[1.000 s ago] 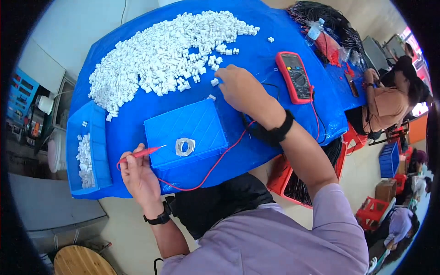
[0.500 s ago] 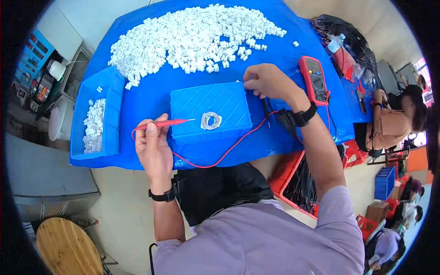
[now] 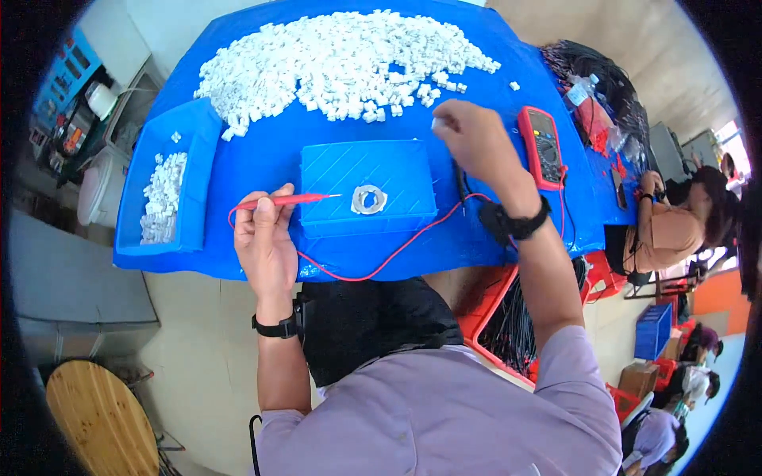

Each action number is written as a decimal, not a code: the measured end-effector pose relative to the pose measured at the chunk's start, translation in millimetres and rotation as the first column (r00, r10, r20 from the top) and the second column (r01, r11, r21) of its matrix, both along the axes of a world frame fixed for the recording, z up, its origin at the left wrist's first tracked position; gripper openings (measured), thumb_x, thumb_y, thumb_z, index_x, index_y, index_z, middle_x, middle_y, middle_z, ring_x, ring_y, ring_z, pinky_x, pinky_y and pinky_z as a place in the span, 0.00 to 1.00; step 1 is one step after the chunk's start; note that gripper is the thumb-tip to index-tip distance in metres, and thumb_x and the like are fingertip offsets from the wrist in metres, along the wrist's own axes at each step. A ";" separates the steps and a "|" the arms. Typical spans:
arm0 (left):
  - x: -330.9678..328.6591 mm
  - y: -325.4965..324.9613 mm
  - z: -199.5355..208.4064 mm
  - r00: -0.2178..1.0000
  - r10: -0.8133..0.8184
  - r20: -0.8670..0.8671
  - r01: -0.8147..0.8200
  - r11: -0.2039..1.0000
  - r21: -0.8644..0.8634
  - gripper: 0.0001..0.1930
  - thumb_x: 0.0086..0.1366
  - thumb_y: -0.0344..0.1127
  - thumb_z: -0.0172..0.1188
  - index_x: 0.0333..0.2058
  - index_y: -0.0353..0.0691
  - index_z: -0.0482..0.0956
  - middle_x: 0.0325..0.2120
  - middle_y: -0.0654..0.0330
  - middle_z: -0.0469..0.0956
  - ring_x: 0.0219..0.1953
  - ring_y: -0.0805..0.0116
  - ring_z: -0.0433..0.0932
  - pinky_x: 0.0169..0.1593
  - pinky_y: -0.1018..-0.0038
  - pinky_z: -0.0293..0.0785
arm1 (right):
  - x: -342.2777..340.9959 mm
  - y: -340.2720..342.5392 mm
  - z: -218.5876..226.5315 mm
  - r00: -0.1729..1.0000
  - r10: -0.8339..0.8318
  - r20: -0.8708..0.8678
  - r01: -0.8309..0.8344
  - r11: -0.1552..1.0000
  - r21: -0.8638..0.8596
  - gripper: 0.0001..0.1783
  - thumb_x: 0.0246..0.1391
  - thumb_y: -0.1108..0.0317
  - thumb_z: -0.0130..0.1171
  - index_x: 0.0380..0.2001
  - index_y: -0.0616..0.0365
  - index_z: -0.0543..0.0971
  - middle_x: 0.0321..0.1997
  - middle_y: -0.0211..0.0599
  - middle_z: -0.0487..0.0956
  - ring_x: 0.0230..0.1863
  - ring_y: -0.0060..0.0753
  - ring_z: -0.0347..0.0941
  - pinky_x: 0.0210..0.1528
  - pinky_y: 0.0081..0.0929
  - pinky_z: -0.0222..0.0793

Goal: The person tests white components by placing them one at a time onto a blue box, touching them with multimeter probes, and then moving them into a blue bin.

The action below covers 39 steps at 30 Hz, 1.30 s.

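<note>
Head-worn fisheye, facing down, table (image 3: pixel 255 168) near

Open lane behind the crate, crowded front edge

On the blue-covered table (image 3: pixel 258 147), a bare strip runs between the pile of small white plastic pieces (image 3: pixel 341 67) and the back edge of the upturned blue crate (image 3: pixel 329 170). At its right end, the right hand (image 3: pixel 472 139) fills most of the way toward the multimeter (image 3: pixel 542 151). Another free strip lies between the open blue bin (image 3: pixel 197 186), near the left front corner, and the crate, but the left hand (image 3: pixel 268 246) partly closes its front end. The red test probe (image 3: pixel 290 200) reaches over the crate's left edge. Along the table's front edge, the red lead (image 3: pixel 365 279) hangs across the passage.
</note>
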State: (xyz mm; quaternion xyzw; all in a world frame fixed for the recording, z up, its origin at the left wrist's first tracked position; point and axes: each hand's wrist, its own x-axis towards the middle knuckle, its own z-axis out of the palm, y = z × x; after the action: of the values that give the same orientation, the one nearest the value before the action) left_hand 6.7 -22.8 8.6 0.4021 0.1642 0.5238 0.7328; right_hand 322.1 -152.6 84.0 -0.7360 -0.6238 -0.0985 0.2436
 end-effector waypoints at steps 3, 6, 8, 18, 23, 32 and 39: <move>-2.0 2.4 -3.1 1.000 0.015 0.016 -0.015 1.000 -0.006 0.08 0.76 0.35 0.58 0.47 0.38 0.77 0.44 0.51 0.84 0.53 0.60 0.82 0.60 0.64 0.75 | -59.6 -15.5 45.6 0.833 -0.053 -0.551 0.066 0.998 0.004 0.10 0.58 0.75 0.63 0.43 0.65 0.83 0.38 0.46 0.85 0.42 0.44 0.84 0.41 0.32 0.79; -1.7 1.8 -4.8 0.999 0.015 0.028 -0.015 1.000 -0.016 0.07 0.76 0.34 0.59 0.47 0.38 0.77 0.44 0.51 0.84 0.52 0.60 0.82 0.59 0.64 0.76 | -93.2 -20.6 45.8 0.810 0.183 -0.557 -0.197 0.980 0.035 0.11 0.56 0.76 0.66 0.42 0.64 0.83 0.40 0.44 0.86 0.42 0.47 0.83 0.43 0.32 0.79; -1.8 0.8 -4.3 0.999 0.019 0.038 -0.018 0.999 -0.026 0.07 0.76 0.34 0.59 0.47 0.38 0.77 0.44 0.51 0.84 0.52 0.60 0.83 0.59 0.64 0.76 | -109.6 -18.7 38.3 0.892 0.309 -0.329 -0.305 0.950 0.067 0.10 0.56 0.76 0.66 0.42 0.63 0.84 0.40 0.44 0.86 0.43 0.46 0.84 0.44 0.33 0.80; -0.9 -1.7 -3.3 0.998 0.020 0.062 -0.018 0.999 -0.036 0.06 0.75 0.32 0.60 0.46 0.39 0.77 0.42 0.53 0.85 0.52 0.60 0.83 0.59 0.64 0.76 | -110.7 -17.8 18.7 0.906 0.411 -0.104 -0.404 0.911 0.080 0.08 0.56 0.76 0.66 0.39 0.60 0.85 0.43 0.43 0.86 0.44 0.46 0.84 0.46 0.36 0.80; -0.4 0.6 -5.2 0.997 0.000 0.081 0.003 0.999 -0.041 0.06 0.75 0.32 0.60 0.47 0.39 0.77 0.42 0.52 0.85 0.52 0.60 0.83 0.59 0.63 0.76 | -120.2 -20.5 16.5 0.919 0.395 0.007 -0.395 0.917 0.062 0.10 0.53 0.76 0.65 0.40 0.62 0.84 0.45 0.44 0.85 0.47 0.45 0.83 0.48 0.36 0.80; -7.5 1.3 -8.6 0.995 0.087 -0.039 -0.089 0.995 -0.040 0.07 0.75 0.32 0.59 0.47 0.37 0.77 0.44 0.49 0.85 0.48 0.62 0.84 0.56 0.68 0.79 | -140.8 -20.2 -8.2 0.905 0.380 0.193 -0.409 0.901 0.143 0.13 0.54 0.77 0.64 0.44 0.65 0.83 0.49 0.48 0.84 0.50 0.49 0.82 0.53 0.41 0.78; 9.2 -1.1 -11.4 0.995 0.103 0.000 -0.103 0.994 0.021 0.07 0.75 0.32 0.60 0.47 0.37 0.76 0.42 0.52 0.86 0.47 0.66 0.84 0.55 0.69 0.79 | -154.9 -22.6 -7.0 0.943 0.244 0.228 -0.270 0.959 0.091 0.15 0.59 0.77 0.61 0.49 0.63 0.81 0.48 0.48 0.83 0.50 0.50 0.80 0.54 0.44 0.76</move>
State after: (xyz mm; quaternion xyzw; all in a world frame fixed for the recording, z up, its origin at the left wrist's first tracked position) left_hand 15.9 -23.9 -2.8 0.4008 0.1796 0.5624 0.7005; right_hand 167.2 -175.2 77.0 -0.6173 -0.7300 -0.1823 0.2296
